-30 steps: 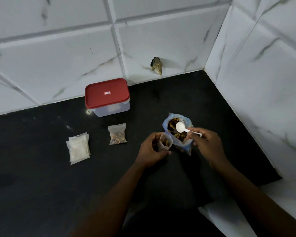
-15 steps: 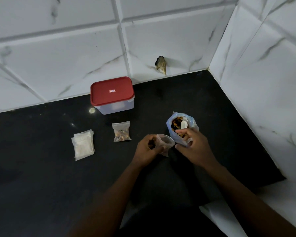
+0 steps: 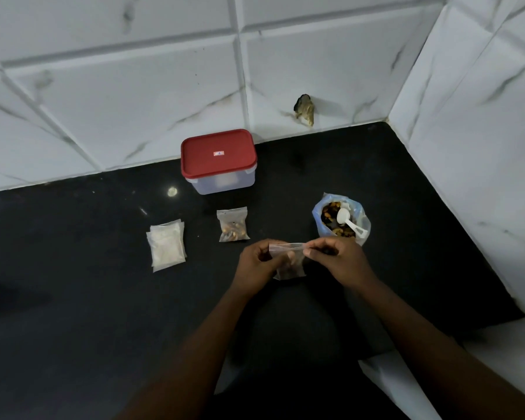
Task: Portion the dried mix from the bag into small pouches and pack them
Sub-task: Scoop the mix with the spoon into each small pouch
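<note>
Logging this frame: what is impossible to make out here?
Head view only.
Whether the pouch is sealed: the left hand and right hand pinch its top, covering the ends.
What the container holds: red lid and cloudy walls hide it.
The lid's label: too small.
How full the bag is: its walls hide that.

A small clear pouch (image 3: 288,263), holding some dried mix at its bottom, is held upright by its top edge. Near it, an open blue bag (image 3: 363,219) holds mix and a white spoon (image 3: 350,222).
</note>
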The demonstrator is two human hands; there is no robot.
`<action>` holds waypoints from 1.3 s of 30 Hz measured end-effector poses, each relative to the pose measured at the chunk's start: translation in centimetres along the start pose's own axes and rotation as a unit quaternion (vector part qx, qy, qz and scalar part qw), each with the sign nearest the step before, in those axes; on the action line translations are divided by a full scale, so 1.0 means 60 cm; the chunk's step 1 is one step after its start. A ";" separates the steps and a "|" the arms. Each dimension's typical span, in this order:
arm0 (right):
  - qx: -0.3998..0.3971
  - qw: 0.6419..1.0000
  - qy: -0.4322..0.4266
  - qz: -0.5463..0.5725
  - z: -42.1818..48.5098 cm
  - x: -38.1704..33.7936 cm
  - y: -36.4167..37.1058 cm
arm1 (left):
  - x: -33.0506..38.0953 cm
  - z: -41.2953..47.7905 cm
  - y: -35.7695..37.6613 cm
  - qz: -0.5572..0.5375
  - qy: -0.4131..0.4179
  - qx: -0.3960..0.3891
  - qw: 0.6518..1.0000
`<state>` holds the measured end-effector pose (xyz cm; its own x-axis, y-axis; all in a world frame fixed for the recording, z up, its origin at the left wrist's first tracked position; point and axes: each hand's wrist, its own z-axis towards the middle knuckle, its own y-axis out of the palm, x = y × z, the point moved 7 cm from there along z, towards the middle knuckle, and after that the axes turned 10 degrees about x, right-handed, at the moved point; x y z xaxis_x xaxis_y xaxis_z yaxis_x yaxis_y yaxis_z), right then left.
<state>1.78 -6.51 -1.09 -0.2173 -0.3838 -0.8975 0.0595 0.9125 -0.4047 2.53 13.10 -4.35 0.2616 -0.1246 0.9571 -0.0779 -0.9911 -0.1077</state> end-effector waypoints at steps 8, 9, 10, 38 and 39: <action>-0.034 0.993 0.087 0.079 -0.005 0.004 0.063 | 0.002 -0.017 -0.043 -0.050 0.011 0.023 0.998; -0.034 0.993 0.086 0.077 -0.007 0.001 0.071 | 0.001 -0.018 -0.049 -0.050 0.014 0.026 0.998; -0.033 0.993 0.084 0.076 -0.010 -0.003 0.078 | 0.000 -0.020 -0.055 -0.050 0.015 0.029 0.998; -0.075 0.996 0.037 0.031 -0.020 -0.075 0.213 | -0.026 -0.035 -0.184 -0.087 -0.008 0.057 0.995; -0.074 0.996 0.038 0.030 -0.018 -0.073 0.215 | -0.027 -0.035 -0.186 -0.080 -0.012 0.055 0.995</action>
<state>2.42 7.10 -2.22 -0.2912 -0.3204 -0.9014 -0.0684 0.9468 -0.3144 0.97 24.47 -4.14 0.2851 0.0349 0.9579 0.0712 -0.9973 0.0151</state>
